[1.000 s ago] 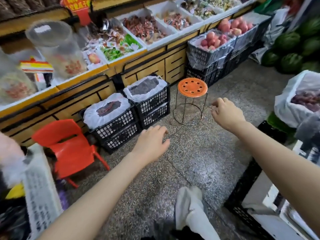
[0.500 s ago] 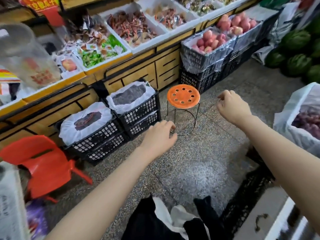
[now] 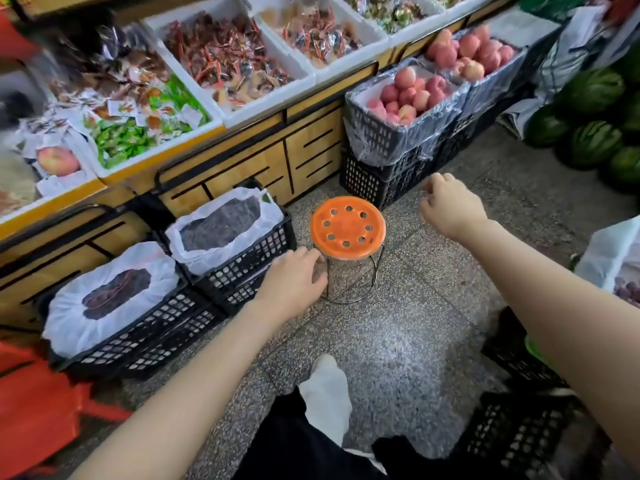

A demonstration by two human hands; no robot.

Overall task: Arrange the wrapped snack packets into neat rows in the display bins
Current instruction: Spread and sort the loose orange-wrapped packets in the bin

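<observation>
Head view is looking down at an orange stool [image 3: 348, 225] standing on the speckled floor [image 3: 398, 341] in front of a wooden bench [image 3: 277, 157]. The left hand [image 3: 294, 278] is hovering palm down just left of the stool, its fingers relaxed and holding nothing; its fingertips are reaching the rim of the seat, though whether they are touching it cannot be told. The right hand [image 3: 450, 206] is hanging in the air to the right of the stool, well apart from it, with the fingers loosely curled and nothing in its grasp. The snack packets [image 3: 225, 60] are lying in loose heaps in the white bins [image 3: 270, 98] on top of the bench, behind and above the stool, away from both hands. Two black crates [image 3: 221, 233] lined with white bags are sitting on the floor to the left of the stool, against the bench. Behind the stool to the right, stacked crates are carrying apples [image 3: 408, 95], and watermelons [image 3: 595, 140] are piling up farther right. A foot in white [image 3: 325, 393] is showing on the floor on the near side of the stool.
</observation>
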